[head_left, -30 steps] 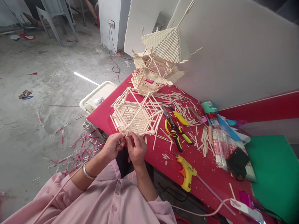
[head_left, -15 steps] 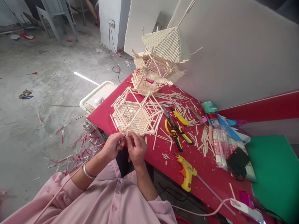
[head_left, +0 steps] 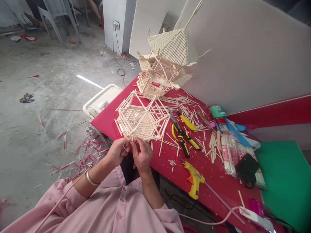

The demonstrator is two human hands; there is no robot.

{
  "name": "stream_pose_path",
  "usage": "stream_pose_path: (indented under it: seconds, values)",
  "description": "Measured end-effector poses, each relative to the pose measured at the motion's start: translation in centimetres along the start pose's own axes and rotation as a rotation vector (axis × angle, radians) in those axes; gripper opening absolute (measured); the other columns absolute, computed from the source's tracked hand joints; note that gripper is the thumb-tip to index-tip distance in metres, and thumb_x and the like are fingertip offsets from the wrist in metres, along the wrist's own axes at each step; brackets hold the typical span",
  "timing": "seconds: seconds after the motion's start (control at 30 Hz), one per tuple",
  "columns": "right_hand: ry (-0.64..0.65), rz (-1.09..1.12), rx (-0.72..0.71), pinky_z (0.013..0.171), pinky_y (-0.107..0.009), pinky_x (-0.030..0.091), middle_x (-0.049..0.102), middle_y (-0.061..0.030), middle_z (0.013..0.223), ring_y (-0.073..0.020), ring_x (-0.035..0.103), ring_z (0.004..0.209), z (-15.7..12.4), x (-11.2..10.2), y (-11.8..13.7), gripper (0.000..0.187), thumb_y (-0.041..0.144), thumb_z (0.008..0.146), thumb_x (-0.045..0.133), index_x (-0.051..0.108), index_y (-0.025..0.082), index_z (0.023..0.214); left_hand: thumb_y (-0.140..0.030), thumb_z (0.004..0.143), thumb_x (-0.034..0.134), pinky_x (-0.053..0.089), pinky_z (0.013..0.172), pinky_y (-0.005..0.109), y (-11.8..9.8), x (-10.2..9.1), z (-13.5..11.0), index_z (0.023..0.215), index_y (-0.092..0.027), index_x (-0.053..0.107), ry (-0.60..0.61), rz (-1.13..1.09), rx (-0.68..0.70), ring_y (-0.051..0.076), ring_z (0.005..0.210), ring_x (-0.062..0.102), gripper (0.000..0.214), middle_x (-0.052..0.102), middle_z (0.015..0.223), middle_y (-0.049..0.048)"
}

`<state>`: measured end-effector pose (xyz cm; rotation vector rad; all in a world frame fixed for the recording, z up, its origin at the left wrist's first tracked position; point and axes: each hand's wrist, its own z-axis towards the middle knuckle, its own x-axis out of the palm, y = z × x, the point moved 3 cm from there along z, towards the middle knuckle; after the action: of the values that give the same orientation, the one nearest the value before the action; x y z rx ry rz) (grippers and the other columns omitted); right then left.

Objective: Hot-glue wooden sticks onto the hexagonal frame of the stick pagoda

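Observation:
An octagon-like frame of pale wooden sticks point(head_left: 139, 121) rests near the left corner of the red table point(head_left: 107, 121). At its near edge, my left hand point(head_left: 119, 150) is closed, thumb and fingers pinched on the end of a stick. Close beside it, my right hand point(head_left: 142, 153) pinches the same spot, a short stick end point(head_left: 132, 139) showing between the two thumbs. The fingers hide most of what they grip. Behind the frame stands a tiered stick tower point(head_left: 167, 61) with slatted roofs.
Cutting pliers point(head_left: 181, 132) and yellow-handled cutters point(head_left: 187, 120) lie among loose sticks point(head_left: 184, 105). Nearer me is a yellow glue gun point(head_left: 194, 179). Bagged sticks point(head_left: 229, 152), a black cloth item point(head_left: 247, 168) and a green board point(head_left: 286, 181) are at right. Wrappers point(head_left: 82, 158) litter the floor.

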<state>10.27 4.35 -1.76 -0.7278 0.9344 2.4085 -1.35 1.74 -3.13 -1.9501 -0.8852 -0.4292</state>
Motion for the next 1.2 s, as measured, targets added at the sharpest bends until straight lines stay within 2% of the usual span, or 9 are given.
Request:
stream_pose_path:
  seconds: [0.17, 0.37, 1.2]
  values:
    - [0.027, -0.017, 0.025, 0.075, -0.028, 0.054, 0.074, -0.007, 0.088, -0.016, 0.068, 0.078, -0.18, 0.13, -0.16, 0.026, 0.032, 0.094, 0.062, 0.065, 0.017, 0.114, -0.035, 0.071, 0.069, 0.012, 0.04, 0.022, -0.01, -0.03, -0.01, 0.062, -0.013, 0.06, 0.0, -0.01, 0.002, 0.003, 0.034, 0.027, 0.025, 0.047, 0.043, -0.0029]
    - [0.001, -0.015, -0.002, 0.074, -0.028, 0.054, 0.074, -0.0068, 0.087, -0.0159, 0.068, 0.077, 0.11, -0.06, 0.07, 0.025, 0.031, 0.093, 0.063, 0.065, 0.017, 0.113, -0.035, 0.071, 0.069, 0.011, 0.04, 0.022, 0.0, -0.04, -0.04, 0.064, -0.012, 0.062, 0.007, -0.021, 0.002, 0.003, 0.034, 0.027, 0.025, 0.047, 0.043, -0.0029]
    - [0.02, -0.015, 0.027, 0.074, -0.028, 0.053, 0.074, -0.0068, 0.086, -0.0159, 0.068, 0.077, -0.1, 0.03, -0.11, 0.026, 0.033, 0.094, 0.061, 0.067, 0.018, 0.114, -0.035, 0.07, 0.069, 0.011, 0.041, 0.023, -0.13, 0.07, -0.16, 0.061, -0.013, 0.06, 0.003, 0.001, 0.004, 0.003, 0.035, 0.026, 0.026, 0.046, 0.043, -0.0029]
